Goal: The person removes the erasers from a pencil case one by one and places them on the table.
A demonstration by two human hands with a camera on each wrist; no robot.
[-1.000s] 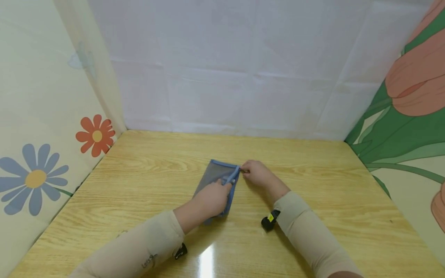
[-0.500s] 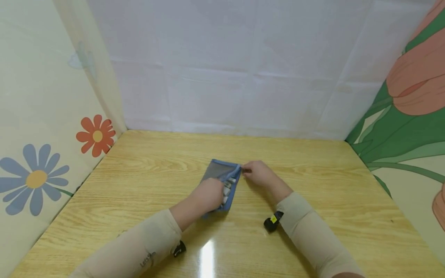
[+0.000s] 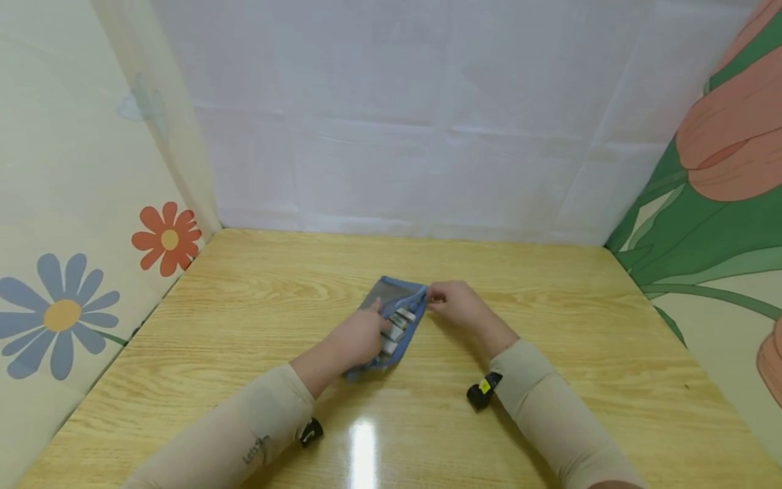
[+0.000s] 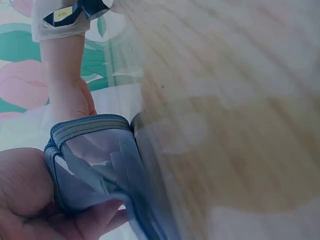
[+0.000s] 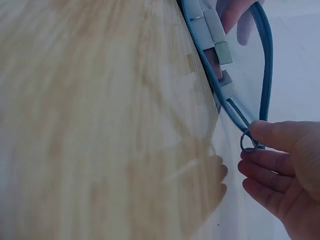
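Observation:
A blue-edged mesh zipper pouch (image 3: 380, 293) lies at a slant on the table, its long zipped side spread apart. Several small white and grey blocks (image 5: 214, 26) show through the gap, one with a greenish end. My left hand (image 3: 357, 337) grips the near-left side of the pouch, with finger ends at the parted mouth. At the far right corner, my right hand (image 3: 459, 305) pinches the end of the zipper between thumb and forefinger; a small cord loop (image 5: 243, 142) hangs there. Part of the pouch is hidden under my left hand.
The wood-grain table (image 3: 550, 299) runs back to a white sheet (image 3: 391, 136). Flower-printed panels stand on the left (image 3: 61, 204) and right (image 3: 727, 204). Small black wrist cameras are strapped under both sleeves, close over the tabletop.
My left hand has slid toward the near left and its thumb has lifted. The mouth gapes wider, showing more blocks, and the pouch has tilted rightward. My right hand stays at the corner.

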